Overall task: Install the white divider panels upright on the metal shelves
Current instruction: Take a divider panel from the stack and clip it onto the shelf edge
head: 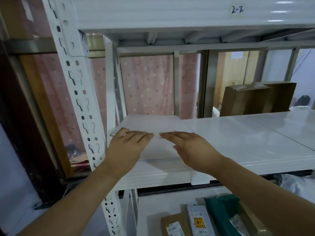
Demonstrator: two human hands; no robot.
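A white divider panel [153, 123] lies flat at the left end of the white metal shelf [238, 142], its near edge raised a little off the shelf. My left hand [127, 144] rests palm down on that near edge, fingers together and stretched forward. My right hand [189, 147] lies flat beside it on the same edge, fingertips almost meeting the left ones. Neither hand is closed around the panel. The part of the panel under my palms is hidden.
A slotted white upright post [76, 92] stands at the left. The shelf above [170, 14] is marked "2-2". Brown cardboard boxes [255, 99] stand behind the shelf at the right. Parcels [201, 222] and a green bag [221, 212] lie on the lower shelf.
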